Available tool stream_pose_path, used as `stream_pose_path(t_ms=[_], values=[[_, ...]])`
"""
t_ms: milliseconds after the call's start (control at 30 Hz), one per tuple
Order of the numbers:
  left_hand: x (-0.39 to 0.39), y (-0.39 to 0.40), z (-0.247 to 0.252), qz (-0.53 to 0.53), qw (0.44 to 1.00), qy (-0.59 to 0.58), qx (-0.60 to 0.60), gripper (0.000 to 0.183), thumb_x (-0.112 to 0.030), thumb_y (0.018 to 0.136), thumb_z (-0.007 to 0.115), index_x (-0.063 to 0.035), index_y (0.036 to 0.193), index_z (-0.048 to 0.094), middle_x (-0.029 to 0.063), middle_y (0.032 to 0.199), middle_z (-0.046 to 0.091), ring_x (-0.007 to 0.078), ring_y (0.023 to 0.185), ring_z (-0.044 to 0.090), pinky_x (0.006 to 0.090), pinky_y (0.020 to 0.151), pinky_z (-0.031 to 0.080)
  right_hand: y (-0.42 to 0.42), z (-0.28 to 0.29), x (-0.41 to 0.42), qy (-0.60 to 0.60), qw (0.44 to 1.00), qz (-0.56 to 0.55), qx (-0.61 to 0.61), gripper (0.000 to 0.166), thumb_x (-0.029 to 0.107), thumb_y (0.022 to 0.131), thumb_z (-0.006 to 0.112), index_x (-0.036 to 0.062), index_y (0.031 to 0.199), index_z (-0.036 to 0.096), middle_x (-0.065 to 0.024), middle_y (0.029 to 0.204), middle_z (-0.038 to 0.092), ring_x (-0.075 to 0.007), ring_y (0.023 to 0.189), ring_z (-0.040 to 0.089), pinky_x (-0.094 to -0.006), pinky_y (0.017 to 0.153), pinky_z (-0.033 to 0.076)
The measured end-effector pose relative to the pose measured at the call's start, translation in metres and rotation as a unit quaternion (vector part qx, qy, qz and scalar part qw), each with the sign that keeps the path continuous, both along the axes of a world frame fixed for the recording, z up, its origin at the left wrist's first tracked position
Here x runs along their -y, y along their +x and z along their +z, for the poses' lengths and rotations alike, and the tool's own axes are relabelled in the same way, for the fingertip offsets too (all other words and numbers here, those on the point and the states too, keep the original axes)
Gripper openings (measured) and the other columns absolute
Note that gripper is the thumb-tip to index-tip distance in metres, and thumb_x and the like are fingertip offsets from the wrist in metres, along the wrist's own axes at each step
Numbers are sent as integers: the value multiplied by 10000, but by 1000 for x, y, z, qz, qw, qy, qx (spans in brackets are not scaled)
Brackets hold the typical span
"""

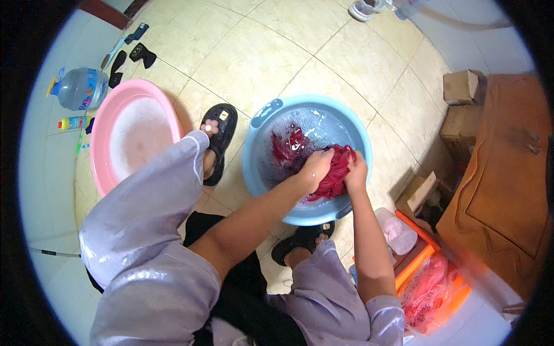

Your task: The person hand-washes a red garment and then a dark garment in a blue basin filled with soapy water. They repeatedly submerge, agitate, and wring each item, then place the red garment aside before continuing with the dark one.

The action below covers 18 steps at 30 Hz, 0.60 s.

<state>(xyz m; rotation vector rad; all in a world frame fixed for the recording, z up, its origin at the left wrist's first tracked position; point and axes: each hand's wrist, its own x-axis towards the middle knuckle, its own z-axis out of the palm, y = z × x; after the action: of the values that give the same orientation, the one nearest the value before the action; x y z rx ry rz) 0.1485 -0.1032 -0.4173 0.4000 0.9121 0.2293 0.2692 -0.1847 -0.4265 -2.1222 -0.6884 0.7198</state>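
Observation:
A blue plastic basin (254, 173) of water with some suds stands on the tiled floor. Both hands grip one bunched dark red wet cloth (331, 184) over its right side. My left hand (315, 171) holds the cloth from the left, and my right hand (355, 173) clasps it from the right near the basin's rim. More of the red cloth lies in the water to the upper left; whether it is the same piece I cannot tell. The fingertips are partly hidden in the folds.
A pink basin (175, 125) with foamy water stands at left, beside a large water bottle (84, 88) and a small yellow bottle (74, 123). Black socks and a brush lie behind. At right are cardboard boxes (460, 88), a brown board (506, 173) and an orange container (461, 298) holding plastic bags.

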Motion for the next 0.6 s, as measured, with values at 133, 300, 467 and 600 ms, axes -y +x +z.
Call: stream_pose_path(t_ms=[133,300,467,600], values=[[-25,-4,29,-173,866,387,-266,539,-342,845,613,-11,1245,469,206,1003,623,346,967,597,444,908,435,-11,12,3,-62,981,-11,181,405,295,928,524,88,1271,463,-226,1002,605,-379,868,611,-409,783,476],[9,-32,-17,-365,598,609,-371,632,-333,774,633,-261,1365,422,265,1483,141,441,1382,56,702,1020,85,-54,24,-4,-266,902,226,253,571,496,865,517,236,1362,412,-205,1247,465,-386,887,620,-457,707,529],[10,-37,-62,-482,588,584,-283,506,-374,775,623,-185,1241,570,238,1515,64,474,1377,73,599,1067,194,-47,11,-9,-390,848,309,179,659,466,783,626,148,1331,446,-236,1297,450,-378,1012,597,-443,823,513],[-3,-33,-113,-620,575,484,-226,501,-310,757,618,-127,1221,572,213,1419,326,391,1289,342,479,1052,312,-45,-5,-17,-431,810,358,175,446,384,777,642,101,1116,583,-196,1195,556,-360,1037,588,-442,856,498]])
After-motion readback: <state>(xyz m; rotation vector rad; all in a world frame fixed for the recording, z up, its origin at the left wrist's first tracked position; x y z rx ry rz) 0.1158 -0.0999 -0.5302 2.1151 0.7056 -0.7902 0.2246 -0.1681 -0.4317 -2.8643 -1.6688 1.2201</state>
